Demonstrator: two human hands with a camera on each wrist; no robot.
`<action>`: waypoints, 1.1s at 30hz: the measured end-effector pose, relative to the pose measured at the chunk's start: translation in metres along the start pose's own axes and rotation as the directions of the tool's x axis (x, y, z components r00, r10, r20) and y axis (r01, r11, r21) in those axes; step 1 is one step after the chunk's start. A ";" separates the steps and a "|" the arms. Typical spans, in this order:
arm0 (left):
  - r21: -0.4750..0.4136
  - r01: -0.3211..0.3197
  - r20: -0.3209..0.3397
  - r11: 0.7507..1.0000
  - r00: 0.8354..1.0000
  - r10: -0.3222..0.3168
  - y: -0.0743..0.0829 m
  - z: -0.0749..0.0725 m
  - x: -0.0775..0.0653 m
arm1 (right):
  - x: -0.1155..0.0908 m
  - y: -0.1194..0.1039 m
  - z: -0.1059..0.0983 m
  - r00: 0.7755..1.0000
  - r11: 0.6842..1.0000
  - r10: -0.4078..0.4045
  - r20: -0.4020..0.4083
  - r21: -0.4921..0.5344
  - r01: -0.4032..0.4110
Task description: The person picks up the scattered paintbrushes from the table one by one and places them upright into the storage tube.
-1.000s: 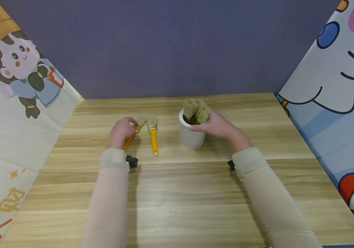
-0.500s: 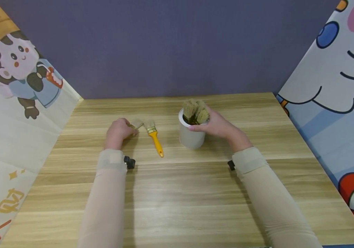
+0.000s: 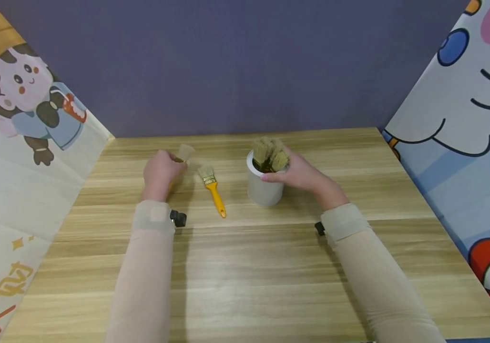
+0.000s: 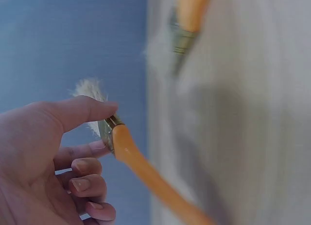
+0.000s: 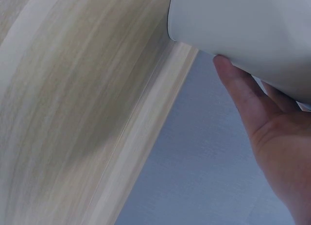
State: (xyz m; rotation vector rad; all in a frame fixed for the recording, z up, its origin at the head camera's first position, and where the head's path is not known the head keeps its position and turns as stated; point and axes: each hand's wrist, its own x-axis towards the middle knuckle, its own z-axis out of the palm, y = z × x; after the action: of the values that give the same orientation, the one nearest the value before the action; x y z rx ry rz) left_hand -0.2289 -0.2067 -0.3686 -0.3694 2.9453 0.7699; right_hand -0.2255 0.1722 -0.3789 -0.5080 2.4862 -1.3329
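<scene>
Between thumb and index finger, my left hand (image 3: 159,172) pinches a paintbrush (image 4: 148,171) at its metal ferrule. The pale bristles point up and away, and the orange-yellow handle hangs down at a slant, mostly behind the hand in the head view. A second yellow-handled paintbrush (image 3: 215,193) lies on the table to the right of that hand. My right hand (image 3: 302,177) grips the white cylindrical pot (image 5: 238,21) at its rim from the right, thumb in front. Several paintbrushes (image 3: 268,151) stand in the pot, bristles upward; their handles are hidden inside.
The wood-grain table (image 3: 245,267) runs back to a dark blue-purple wall (image 3: 245,66). Printed cartoon panels stand along its left and right sides. Small black cameras sit at both wrists.
My left hand has raised its paintbrush from the table and turned the bristles upward. The other loose paintbrush swung slightly, its handle end moving right. My right hand and the pot have stayed put.
</scene>
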 end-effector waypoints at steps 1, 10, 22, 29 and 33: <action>-0.009 -0.007 -0.010 1.000 1.000 0.007 0.005 -0.005 -0.002 | 0.000 0.000 0.000 1.000 1.000 -0.001 0.000 -0.001 0.001; -0.138 -0.151 -0.141 0.979 0.981 0.131 0.062 -0.055 -0.031 | -0.001 -0.002 -0.001 1.000 1.000 0.006 0.005 -0.015 -0.006; -0.408 -0.383 -0.281 0.829 0.916 0.285 0.116 -0.077 -0.065 | -0.002 -0.002 -0.001 1.000 1.000 0.006 -0.003 -0.022 -0.006; -0.452 -0.464 -0.260 0.761 0.885 0.385 0.143 -0.062 -0.092 | -0.001 -0.001 -0.001 1.000 1.000 0.018 -0.008 -0.025 -0.018; -0.440 -0.468 -0.226 0.766 0.884 0.410 0.151 -0.049 -0.097 | 0.000 -0.001 0.000 1.000 1.000 0.011 0.000 -0.013 -0.011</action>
State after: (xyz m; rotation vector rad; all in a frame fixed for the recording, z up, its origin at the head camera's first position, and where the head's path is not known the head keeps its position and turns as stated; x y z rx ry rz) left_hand -0.1730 -0.0820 -0.2417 0.2966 2.9350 1.6103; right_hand -0.2253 0.1721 -0.3778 -0.4968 2.4955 -1.3139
